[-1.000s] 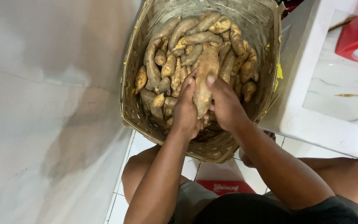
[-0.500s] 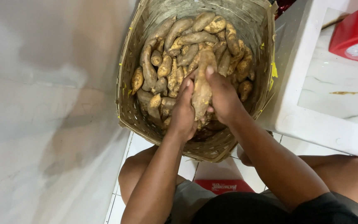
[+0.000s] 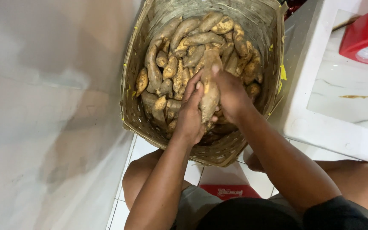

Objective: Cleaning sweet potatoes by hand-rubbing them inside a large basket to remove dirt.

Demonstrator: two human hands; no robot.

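Observation:
A woven bamboo basket (image 3: 133,106) stands on the floor before me, filled with several dirty tan sweet potatoes (image 3: 179,47). Both my hands are inside it, clasping one long sweet potato (image 3: 210,81) between them. My left hand (image 3: 190,115) presses against the tuber's left side with fingers stretched upward. My right hand (image 3: 231,93) wraps its right side, thumb on top. The lower end of the tuber is hidden between my palms.
A grey wall (image 3: 43,106) runs along the left, close to the basket. A white marble-patterned counter (image 3: 333,106) stands at the right with a red object (image 3: 365,36) on it. My bare knees (image 3: 141,179) rest on white floor tiles beside a red packet (image 3: 228,191).
My view has shifted slightly, so the basket sits a little lower in the frame. Both hands keep their hold on the long sweet potato, which stays nearly in place.

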